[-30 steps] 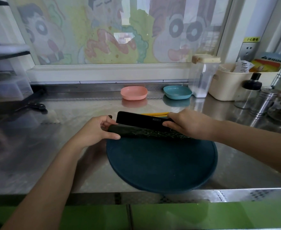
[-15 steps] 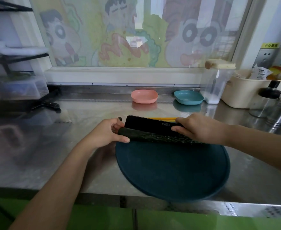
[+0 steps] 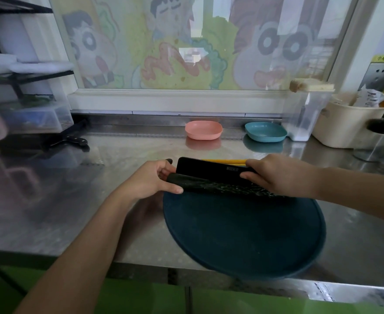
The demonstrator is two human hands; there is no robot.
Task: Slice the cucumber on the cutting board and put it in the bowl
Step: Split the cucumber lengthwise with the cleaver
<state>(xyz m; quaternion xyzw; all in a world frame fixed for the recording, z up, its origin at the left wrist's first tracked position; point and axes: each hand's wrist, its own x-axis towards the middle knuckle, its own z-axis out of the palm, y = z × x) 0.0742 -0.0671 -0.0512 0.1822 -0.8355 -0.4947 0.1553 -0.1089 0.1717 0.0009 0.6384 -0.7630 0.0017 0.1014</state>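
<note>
A long dark green cucumber point(image 3: 220, 188) lies across the far edge of the round dark blue cutting board point(image 3: 243, 234). My left hand point(image 3: 150, 180) grips its left end, thumb in front and fingers behind. A black knife blade point(image 3: 207, 168) stands on edge just behind the cucumber, running along its length. My right hand point(image 3: 277, 175) grips the knife at its right end; the handle is hidden in the hand. A pink bowl point(image 3: 203, 130) and a teal bowl point(image 3: 266, 131) sit at the back of the steel counter.
Yellow chopsticks point(image 3: 225, 161) lie just behind the knife. A clear canister point(image 3: 304, 112), a cream tub point(image 3: 349, 123) and metal shakers point(image 3: 381, 137) crowd the back right. A black-handled tool point(image 3: 73, 141) and storage boxes point(image 3: 34, 116) stand at the back left. The board overhangs the counter's front edge.
The view has shifted, moving everything right and down in the frame. Both hands keep the same hold on cucumber and knife; the blade stays behind the cucumber.
</note>
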